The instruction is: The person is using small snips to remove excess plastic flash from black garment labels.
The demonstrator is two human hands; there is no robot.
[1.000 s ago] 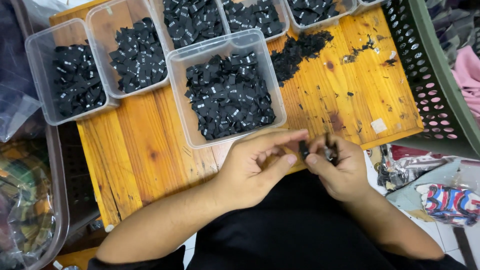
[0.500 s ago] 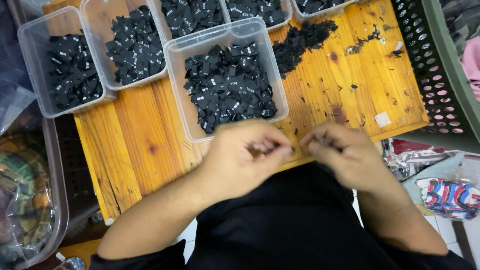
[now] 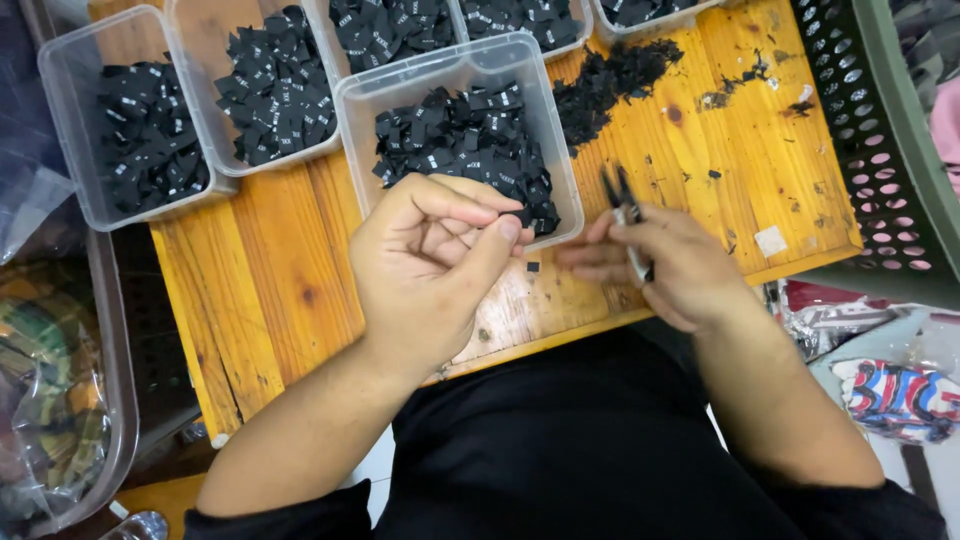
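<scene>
Hands [image 3: 540,250] now apart, snips [image 3: 628,215] (black-tipped) in right.

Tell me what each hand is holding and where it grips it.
The right hand holds small thread snips by the handle, blades pointing away. The left hand has its fingertips pinched together; whether it holds a black label cannot be told.

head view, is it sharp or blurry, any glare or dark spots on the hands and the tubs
Head view: mostly sharp, evenly lit; the wooden board shows clear grain. The left hand and right hand are crisp, with soft shadows beneath. The clear tub walls carry mild sheen; the black tags read dark, detail partly lost.
</scene>
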